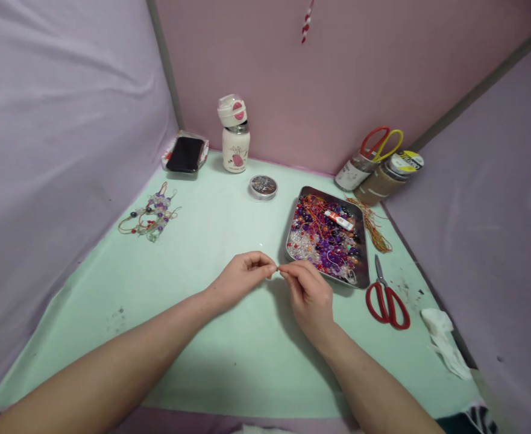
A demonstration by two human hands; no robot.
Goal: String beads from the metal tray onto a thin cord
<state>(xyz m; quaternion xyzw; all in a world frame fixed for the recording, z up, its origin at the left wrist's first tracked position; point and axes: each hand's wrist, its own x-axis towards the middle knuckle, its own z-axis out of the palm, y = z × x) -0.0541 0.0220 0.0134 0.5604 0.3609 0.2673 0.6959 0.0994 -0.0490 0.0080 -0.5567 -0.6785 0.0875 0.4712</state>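
Note:
My left hand (240,276) and my right hand (309,295) meet fingertip to fingertip over the middle of the table. Both are closed in a pinch on something tiny, too small to name. Just beyond my right hand stands a metal tray (367,265) full of purple, clear, red and dark beads (331,250). Orange cord (313,211) lies tangled on the beads, together with a small red and white tube (339,220). To the right of the tray rest red-handled scissors (386,298), their blades pointing away from me.
Beaded strings (150,217) lie at left, below a phone (185,154). A white bottle (235,144), a round clear case (263,187), and jars (380,184) with more scissors (383,143) stand at the back. Cord (376,232) and crumpled tissue (446,343) lie right. Cloth walls (265,78) enclose the table.

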